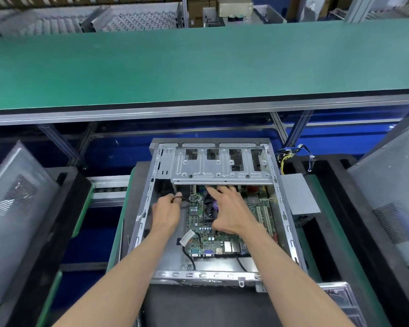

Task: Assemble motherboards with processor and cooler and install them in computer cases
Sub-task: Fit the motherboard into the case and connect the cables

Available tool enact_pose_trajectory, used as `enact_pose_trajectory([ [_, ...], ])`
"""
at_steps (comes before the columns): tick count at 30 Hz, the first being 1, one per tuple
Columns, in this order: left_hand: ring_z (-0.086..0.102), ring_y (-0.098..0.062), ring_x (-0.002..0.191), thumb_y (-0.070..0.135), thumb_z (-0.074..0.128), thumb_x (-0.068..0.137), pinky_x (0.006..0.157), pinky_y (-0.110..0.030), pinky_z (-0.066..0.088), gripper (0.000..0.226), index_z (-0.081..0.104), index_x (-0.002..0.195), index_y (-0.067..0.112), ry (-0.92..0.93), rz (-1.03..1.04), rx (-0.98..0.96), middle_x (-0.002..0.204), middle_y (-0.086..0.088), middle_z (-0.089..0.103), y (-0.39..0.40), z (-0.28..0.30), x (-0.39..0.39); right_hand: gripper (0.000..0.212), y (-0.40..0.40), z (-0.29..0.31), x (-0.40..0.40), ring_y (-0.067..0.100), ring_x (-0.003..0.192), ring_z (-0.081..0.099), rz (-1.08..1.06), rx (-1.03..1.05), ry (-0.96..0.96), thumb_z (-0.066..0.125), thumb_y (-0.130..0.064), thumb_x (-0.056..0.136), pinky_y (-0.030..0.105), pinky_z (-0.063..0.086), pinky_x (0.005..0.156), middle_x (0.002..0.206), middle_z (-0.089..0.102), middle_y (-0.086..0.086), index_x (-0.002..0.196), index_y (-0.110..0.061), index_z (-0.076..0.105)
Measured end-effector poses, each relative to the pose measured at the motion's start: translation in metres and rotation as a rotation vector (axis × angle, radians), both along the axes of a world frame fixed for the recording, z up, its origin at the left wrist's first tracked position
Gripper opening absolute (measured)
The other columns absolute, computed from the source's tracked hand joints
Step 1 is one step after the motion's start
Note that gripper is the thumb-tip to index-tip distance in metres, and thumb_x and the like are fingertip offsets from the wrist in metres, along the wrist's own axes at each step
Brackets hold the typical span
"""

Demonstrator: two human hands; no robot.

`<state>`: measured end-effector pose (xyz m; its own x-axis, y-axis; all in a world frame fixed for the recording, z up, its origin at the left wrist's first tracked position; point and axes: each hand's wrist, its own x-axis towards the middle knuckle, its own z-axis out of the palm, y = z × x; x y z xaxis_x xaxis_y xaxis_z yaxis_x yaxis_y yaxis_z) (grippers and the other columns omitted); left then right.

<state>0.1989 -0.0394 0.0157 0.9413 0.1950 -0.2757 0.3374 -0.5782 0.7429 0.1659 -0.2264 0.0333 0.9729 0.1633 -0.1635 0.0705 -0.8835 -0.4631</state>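
An open grey computer case (pixel 284 208) lies flat in front of me, side panel off. Inside it sits a green motherboard (pixel 208 239) with a black cooler fan (pixel 210 206) near its middle. My right hand (pixel 232 213) is spread over the fan and board, fingertips reaching under the drive cage (pixel 219 164). My left hand (pixel 165 213) is at the board's left edge, fingers pinched on a thin dark cable (pixel 177 198). A white tag (pixel 186 237) hangs on a black cable near the rear ports.
A grey power supply (pixel 300 197) with yellow and blue wires (pixel 291 156) lies outside the case on the right. Other grey cases stand at the far left (pixel 14 208) and far right (pixel 392 204). A green shelf (pixel 198 67) runs across above.
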Motion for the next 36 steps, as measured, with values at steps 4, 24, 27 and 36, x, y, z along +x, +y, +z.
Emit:
enact_pose_trajectory([
  [4,0.053,-0.026,0.118,0.047,0.039,0.105,0.104,-0.041,0.038,0.045,0.056,0.131,0.014,0.071,0.296,-0.341,0.123,-0.004,0.063,0.005,-0.002,0.006,0.105,0.001,0.002,-0.001,0.027,0.116,0.042,-0.03,0.025,0.007,0.064,-0.013,0.056,0.055,0.044,0.106,0.124,0.053,0.009,0.156,-0.018,0.033],
  [24,0.06,-0.024,0.118,0.015,0.04,0.102,0.113,-0.038,0.038,0.027,0.066,0.103,0.008,0.119,0.314,-0.821,0.125,-0.014,0.067,-0.009,0.017,-0.001,0.104,0.001,0.006,-0.002,0.023,0.106,0.037,-0.056,0.016,0.04,0.063,-0.014,0.056,0.055,0.046,0.102,0.116,0.054,0.01,0.155,-0.016,0.034],
  [27,0.071,-0.02,0.098,0.007,0.043,0.101,0.098,-0.035,0.052,0.021,0.061,0.091,0.008,0.082,0.225,-0.854,0.103,-0.016,0.076,-0.007,0.017,-0.004,0.105,0.001,0.006,-0.001,0.028,0.112,0.041,-0.055,0.015,0.044,0.063,-0.015,0.055,0.056,0.045,0.103,0.118,0.054,0.011,0.156,-0.016,0.033],
  [36,0.054,-0.016,0.075,0.014,0.054,0.084,0.063,-0.03,0.04,0.01,0.061,0.084,0.02,-0.037,-0.168,0.323,0.086,0.003,0.061,0.004,0.009,-0.009,0.103,0.002,0.007,-0.001,0.03,0.113,0.044,-0.063,0.006,0.05,0.061,-0.014,0.055,0.056,0.044,0.104,0.117,0.055,0.013,0.155,-0.015,0.034],
])
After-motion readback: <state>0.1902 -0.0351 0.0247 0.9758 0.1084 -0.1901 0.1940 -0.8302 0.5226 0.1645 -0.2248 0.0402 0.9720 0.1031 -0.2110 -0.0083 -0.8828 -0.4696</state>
